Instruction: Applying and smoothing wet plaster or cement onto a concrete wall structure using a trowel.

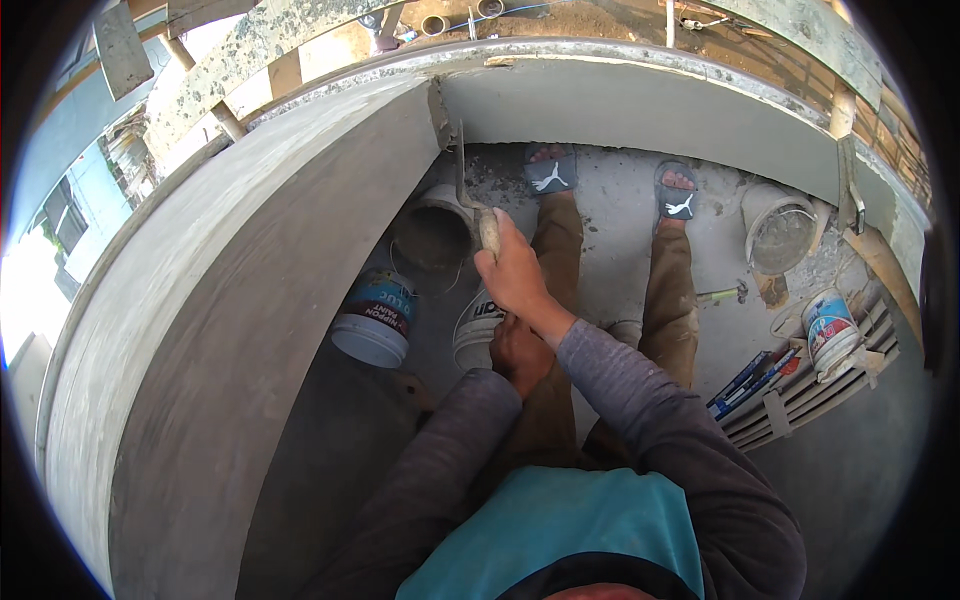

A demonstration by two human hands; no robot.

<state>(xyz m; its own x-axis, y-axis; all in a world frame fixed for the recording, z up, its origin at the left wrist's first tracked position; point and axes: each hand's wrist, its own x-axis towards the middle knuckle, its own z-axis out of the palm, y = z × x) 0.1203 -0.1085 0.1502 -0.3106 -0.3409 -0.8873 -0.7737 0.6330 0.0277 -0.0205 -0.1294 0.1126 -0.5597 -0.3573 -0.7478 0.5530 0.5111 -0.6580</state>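
Head view: gripping trowel (487, 228) in right hand (519, 273), with left hand (522, 353) curled (empty? can't tell); could chip wall corner (438, 112) swinging wide.

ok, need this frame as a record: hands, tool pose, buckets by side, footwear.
right hand: grips trowel by its handle
left hand: near right wrist, grasp unclear
blade: nearly edge-on, near wall corner in view
buckets, left: open bucket, blue-white bucket, white bucket
buckets, right: grey-filled bucket, small bucket
footwear: dark sandals
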